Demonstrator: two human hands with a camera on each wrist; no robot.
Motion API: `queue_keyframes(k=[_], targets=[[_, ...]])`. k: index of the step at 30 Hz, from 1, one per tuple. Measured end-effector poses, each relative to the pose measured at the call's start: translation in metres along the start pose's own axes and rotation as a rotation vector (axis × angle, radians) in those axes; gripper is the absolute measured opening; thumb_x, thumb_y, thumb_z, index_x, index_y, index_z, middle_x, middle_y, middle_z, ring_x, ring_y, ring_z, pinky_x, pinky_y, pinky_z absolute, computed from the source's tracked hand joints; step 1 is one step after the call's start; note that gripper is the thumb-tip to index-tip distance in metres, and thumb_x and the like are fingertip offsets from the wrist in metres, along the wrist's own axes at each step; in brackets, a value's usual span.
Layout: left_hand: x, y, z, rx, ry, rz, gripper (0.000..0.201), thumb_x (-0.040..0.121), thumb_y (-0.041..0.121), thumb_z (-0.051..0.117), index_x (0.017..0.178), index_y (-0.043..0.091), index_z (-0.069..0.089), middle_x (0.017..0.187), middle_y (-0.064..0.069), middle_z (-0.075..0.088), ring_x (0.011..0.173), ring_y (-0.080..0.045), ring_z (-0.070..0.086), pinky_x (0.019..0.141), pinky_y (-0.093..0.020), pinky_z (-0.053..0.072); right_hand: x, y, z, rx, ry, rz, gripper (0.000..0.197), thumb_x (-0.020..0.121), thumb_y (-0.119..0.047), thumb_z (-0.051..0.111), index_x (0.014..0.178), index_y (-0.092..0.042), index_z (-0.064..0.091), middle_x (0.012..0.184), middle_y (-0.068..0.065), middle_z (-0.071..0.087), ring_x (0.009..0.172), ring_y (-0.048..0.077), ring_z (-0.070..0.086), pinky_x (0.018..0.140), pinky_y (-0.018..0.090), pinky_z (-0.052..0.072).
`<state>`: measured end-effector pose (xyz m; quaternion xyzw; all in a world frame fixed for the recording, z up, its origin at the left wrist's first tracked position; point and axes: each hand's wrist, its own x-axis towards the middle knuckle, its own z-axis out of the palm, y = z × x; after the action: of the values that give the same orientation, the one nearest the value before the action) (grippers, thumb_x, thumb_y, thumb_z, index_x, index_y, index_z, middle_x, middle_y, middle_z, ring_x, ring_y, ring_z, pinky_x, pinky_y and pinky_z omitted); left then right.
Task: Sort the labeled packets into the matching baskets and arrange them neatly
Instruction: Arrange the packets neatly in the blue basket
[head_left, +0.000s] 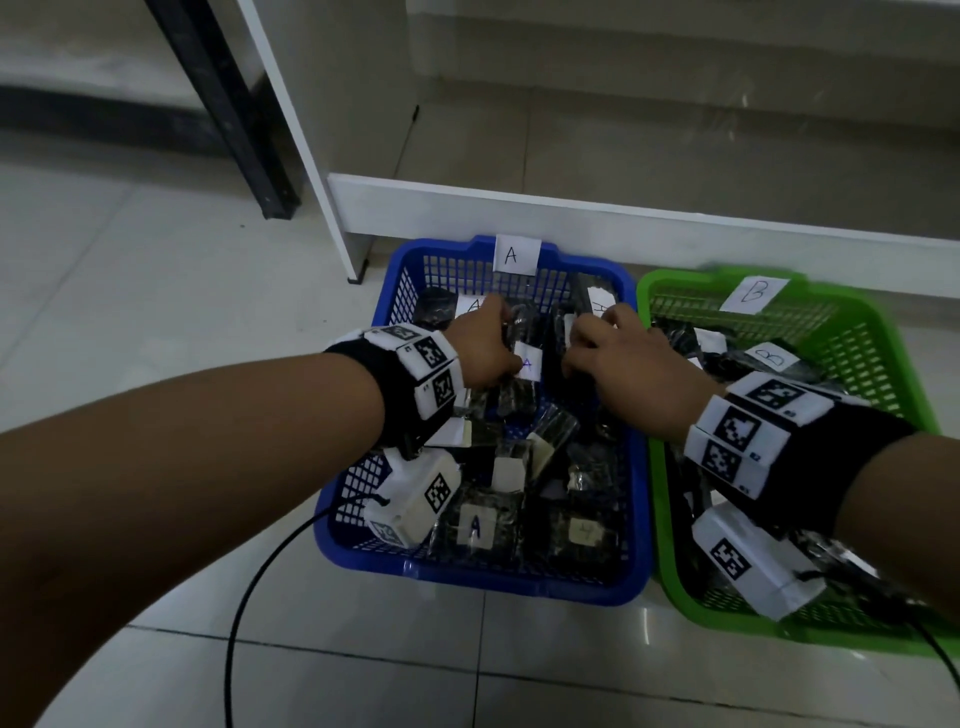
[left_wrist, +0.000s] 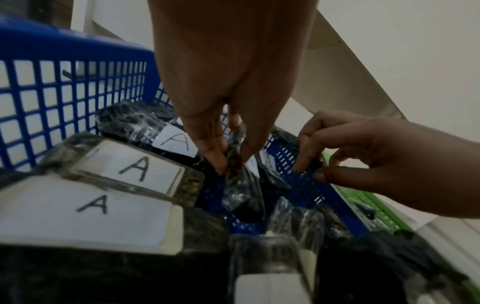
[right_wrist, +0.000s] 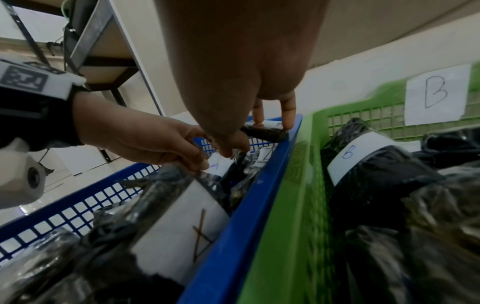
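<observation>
A blue basket (head_left: 519, 587) tagged A and a green basket (head_left: 670, 283) tagged B stand side by side on the floor. Both hold dark plastic packets with white labels. My left hand (head_left: 491, 348) reaches into the blue basket; in the left wrist view the left hand (left_wrist: 232, 162) pinches the top of a dark A packet (left_wrist: 241, 191) standing on end. My right hand (head_left: 597, 343) is beside it at the blue basket's far right. There the right hand (right_wrist: 257, 137) grips a black packet (right_wrist: 265, 131) between fingers and thumb.
A white shelf frame (head_left: 571, 208) runs just behind the baskets, with a black post (head_left: 234, 119) to the left. Several A packets (head_left: 475, 525) fill the blue basket's near half. B packets (head_left: 774, 358) lie in the green one. A black cable (head_left: 249, 582) trails across the floor tiles.
</observation>
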<state>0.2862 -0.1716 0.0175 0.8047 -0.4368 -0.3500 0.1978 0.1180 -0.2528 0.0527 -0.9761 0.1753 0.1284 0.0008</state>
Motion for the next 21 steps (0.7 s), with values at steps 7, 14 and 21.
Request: queue_keyframes(k=[7, 14, 21], targets=[[0.001, 0.004, 0.007, 0.307, -0.164, 0.018, 0.036, 0.089, 0.028, 0.06, 0.058, 0.009, 0.059, 0.054, -0.002, 0.061, 0.054, -0.016, 0.06, 0.068, -0.032, 0.054, 0.001, 0.012, 0.004, 0.089, 0.117, -0.076, 0.037, 0.083, 0.004, 0.056, 0.113, -0.019, 0.059, 0.122, 0.006, 0.044, 0.107, 0.031, 0.037, 0.077, 0.044, 0.046], [-0.009, -0.003, 0.012, 0.512, -0.239, 0.07, 0.039, 0.091, 0.028, 0.059, 0.056, 0.012, 0.054, 0.056, 0.002, 0.051, 0.06, -0.019, 0.057, 0.064, -0.032, 0.049, 0.004, 0.019, 0.008, 0.09, 0.166, -0.093, 0.037, 0.078, 0.009, 0.06, 0.106, -0.015, 0.062, 0.117, 0.009, 0.048, 0.096, 0.03, 0.044, 0.079, 0.038, 0.045], [-0.02, 0.002, 0.004, 0.617, -0.156, 0.229, 0.028, 0.089, 0.031, 0.059, 0.092, 0.004, 0.063, 0.09, -0.008, 0.063, 0.084, -0.023, 0.061, 0.07, -0.033, 0.049, 0.008, 0.023, 0.013, 0.144, 0.23, -0.069, 0.026, 0.078, 0.008, 0.061, 0.098, -0.008, 0.063, 0.108, 0.013, 0.048, 0.082, 0.033, 0.051, 0.07, 0.042, 0.048]])
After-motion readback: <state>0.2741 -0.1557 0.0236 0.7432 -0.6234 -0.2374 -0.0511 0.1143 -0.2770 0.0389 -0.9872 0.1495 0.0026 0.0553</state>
